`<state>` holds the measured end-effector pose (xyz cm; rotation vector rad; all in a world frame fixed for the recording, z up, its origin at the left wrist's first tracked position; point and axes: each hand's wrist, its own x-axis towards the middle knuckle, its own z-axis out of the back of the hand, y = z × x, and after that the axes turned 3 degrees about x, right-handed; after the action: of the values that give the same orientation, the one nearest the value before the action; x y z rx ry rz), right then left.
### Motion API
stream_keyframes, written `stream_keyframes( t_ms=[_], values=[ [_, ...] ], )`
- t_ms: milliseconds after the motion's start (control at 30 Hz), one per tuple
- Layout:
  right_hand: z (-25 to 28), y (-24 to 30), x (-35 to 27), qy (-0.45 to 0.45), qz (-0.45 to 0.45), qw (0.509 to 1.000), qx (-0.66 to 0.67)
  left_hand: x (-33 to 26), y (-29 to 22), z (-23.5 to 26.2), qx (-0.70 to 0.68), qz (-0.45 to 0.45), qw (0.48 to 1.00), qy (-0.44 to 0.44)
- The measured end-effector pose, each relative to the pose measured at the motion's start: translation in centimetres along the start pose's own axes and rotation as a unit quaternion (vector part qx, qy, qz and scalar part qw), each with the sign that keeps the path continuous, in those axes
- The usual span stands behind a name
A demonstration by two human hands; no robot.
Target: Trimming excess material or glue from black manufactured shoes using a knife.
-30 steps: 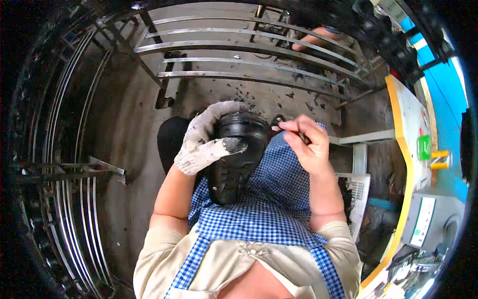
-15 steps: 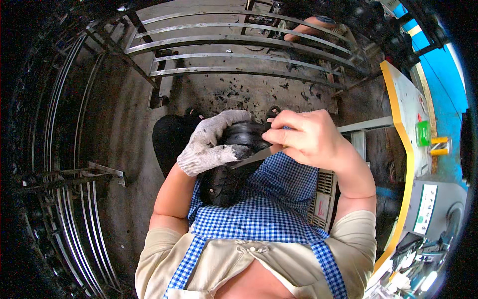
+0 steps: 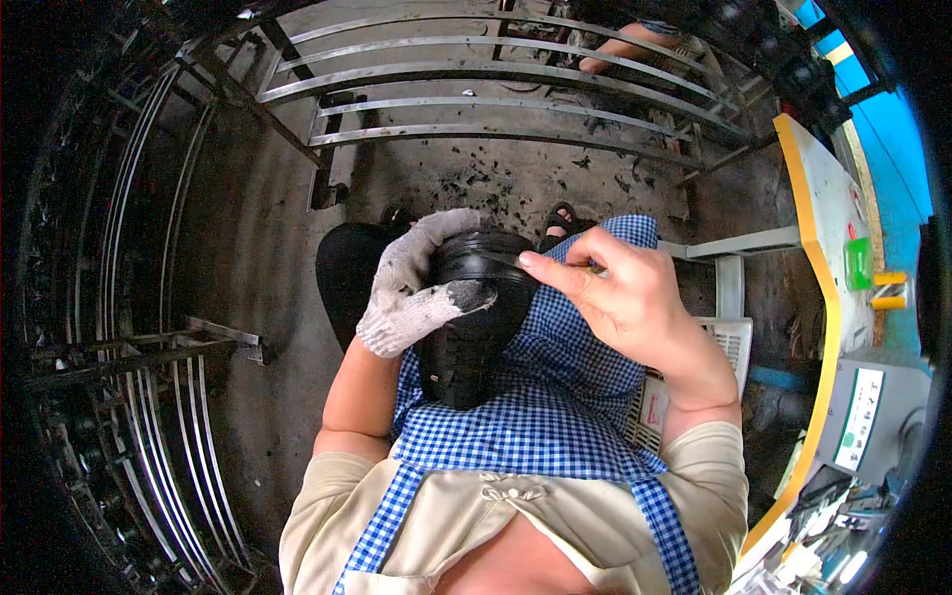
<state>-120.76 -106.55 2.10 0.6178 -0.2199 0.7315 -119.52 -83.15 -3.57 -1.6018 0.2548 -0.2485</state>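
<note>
A glossy black shoe (image 3: 478, 260) with a ridged edge rests in my lap. My left hand (image 3: 409, 288), in a whitish knitted glove with a blackened thumb, is closed round it from the left. My bare right hand (image 3: 620, 288) is at its right side, fingers bent round a thin knife, mostly hidden now. The thumb tip touches or nearly touches the ridged edge. Below, the darker part of the shoe (image 3: 461, 362) lies against my blue checked apron (image 3: 526, 436).
Metal rail racks stand ahead (image 3: 496, 74) and at left (image 3: 178, 426). Black scraps (image 3: 496, 183) litter the floor. A yellow-edged table (image 3: 808, 218) with a green item (image 3: 858, 263) runs along the right. A pale plastic crate (image 3: 729, 342) sits beside my right arm. Another person's arm (image 3: 630, 48) shows beyond the rack.
My right hand has turned and opened out a little at the shoe's edge. The blade, plain to see before below the shoe's edge, is now mostly hidden. The left hand keeps its hold.
</note>
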Motion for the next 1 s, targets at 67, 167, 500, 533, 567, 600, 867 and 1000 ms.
stream_keyframes(
  t_ms=[67,167,500,533,567,600,867,1000],
  values=[
    [-0.4,-0.2,-0.1,-0.01,0.006,1.0,0.026,0.0,0.2,-0.1,0.025,-0.01,1.0,-0.006],
    [-0.7,-0.3,-0.1,0.005,0.0,0.998,0.058,-0.4,0.3,-0.3,0.001,-0.012,1.0,-0.005],
    [-1.8,-0.4,-0.4,-0.024,-0.004,0.999,0.044,-0.8,0.4,-0.3,0.048,-0.001,0.998,-0.027],
    [-1.9,-0.5,-0.4,-0.02,-0.003,0.998,0.067,-0.9,0.4,-0.4,0.032,0.003,0.999,-0.028],
    [-1.9,-0.6,-0.5,-0.016,-0.001,0.996,0.09,-0.9,0.4,-0.4,0.032,0.004,0.999,-0.029],
    [-1.9,-0.6,-0.4,-0.016,-0.002,0.996,0.091,-0.8,0.4,-0.3,0.046,-0.002,0.999,-0.027],
    [-1.9,-0.8,-0.2,-0.013,-0.016,0.993,0.115,-0.9,0.6,-0.2,0.068,-0.008,0.997,-0.026],
    [-1.4,-0.5,0.0,-0.014,-0.021,0.998,0.051,-0.8,0.9,-0.2,0.047,-0.006,0.998,-0.031]
  ],
)
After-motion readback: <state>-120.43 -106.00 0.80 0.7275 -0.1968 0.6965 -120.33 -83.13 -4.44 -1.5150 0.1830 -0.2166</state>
